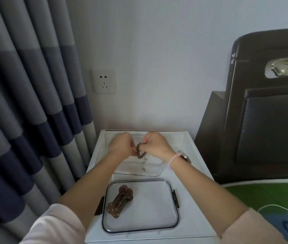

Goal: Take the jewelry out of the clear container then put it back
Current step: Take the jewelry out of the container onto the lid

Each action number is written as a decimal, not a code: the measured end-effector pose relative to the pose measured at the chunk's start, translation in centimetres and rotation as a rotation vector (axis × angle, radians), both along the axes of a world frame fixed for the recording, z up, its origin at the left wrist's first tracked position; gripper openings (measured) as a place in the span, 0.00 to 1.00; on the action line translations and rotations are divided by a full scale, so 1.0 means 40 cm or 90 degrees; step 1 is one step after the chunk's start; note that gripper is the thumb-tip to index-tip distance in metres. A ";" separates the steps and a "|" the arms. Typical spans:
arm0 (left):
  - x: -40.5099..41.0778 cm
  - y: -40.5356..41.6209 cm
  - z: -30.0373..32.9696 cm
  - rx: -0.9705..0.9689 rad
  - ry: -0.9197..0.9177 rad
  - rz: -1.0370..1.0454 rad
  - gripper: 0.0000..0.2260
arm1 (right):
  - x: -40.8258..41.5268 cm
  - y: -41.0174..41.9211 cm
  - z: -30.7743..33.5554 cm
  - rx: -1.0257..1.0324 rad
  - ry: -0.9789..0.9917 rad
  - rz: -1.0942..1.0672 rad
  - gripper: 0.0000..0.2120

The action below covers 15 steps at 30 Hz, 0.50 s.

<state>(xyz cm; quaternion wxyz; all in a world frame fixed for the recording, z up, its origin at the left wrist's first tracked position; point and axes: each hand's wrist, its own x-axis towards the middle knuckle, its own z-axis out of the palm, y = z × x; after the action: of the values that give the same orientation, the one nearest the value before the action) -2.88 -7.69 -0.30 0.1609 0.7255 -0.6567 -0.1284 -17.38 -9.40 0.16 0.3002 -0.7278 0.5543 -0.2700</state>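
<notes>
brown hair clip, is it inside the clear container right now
No, the brown hair clip lies on the lid in front of the clear container.

The desk (189,205) is set against the wall, with a curtain (25,103) to its left and a bed (271,199) to its right. The clear container (154,170) is placed at the back of the desk, and its lid (150,208) is laid in front of it. A hair clip (120,201) is set on the lid's left part. A beaded bracelet (139,150) is held above the container between the left hand (121,144) and the right hand (155,144).
</notes>
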 end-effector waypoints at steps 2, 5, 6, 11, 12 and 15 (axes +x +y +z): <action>0.003 0.041 0.039 -0.072 0.082 0.005 0.11 | -0.026 0.045 0.055 0.062 -0.175 0.006 0.08; 0.009 0.130 0.076 -0.080 0.276 -0.045 0.12 | -0.085 0.122 0.122 0.129 -0.379 0.045 0.09; 0.008 0.164 0.075 -0.045 0.337 -0.082 0.12 | -0.106 0.149 0.132 0.138 -0.397 0.057 0.09; -0.036 0.280 0.002 0.070 0.134 -0.147 0.11 | -0.150 0.252 0.076 0.069 -0.116 0.062 0.06; -0.044 0.291 -0.013 0.085 0.071 -0.144 0.12 | -0.148 0.263 0.051 0.045 -0.041 0.080 0.05; -0.063 0.309 -0.048 0.090 -0.044 -0.134 0.15 | -0.141 0.283 -0.010 0.039 0.082 0.129 0.05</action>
<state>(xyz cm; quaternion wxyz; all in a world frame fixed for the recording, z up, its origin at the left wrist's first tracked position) -5.42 4.66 -2.24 0.0723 0.6661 -0.7237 -0.1655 -23.00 1.94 -0.23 0.3120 -0.7865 0.5039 -0.1734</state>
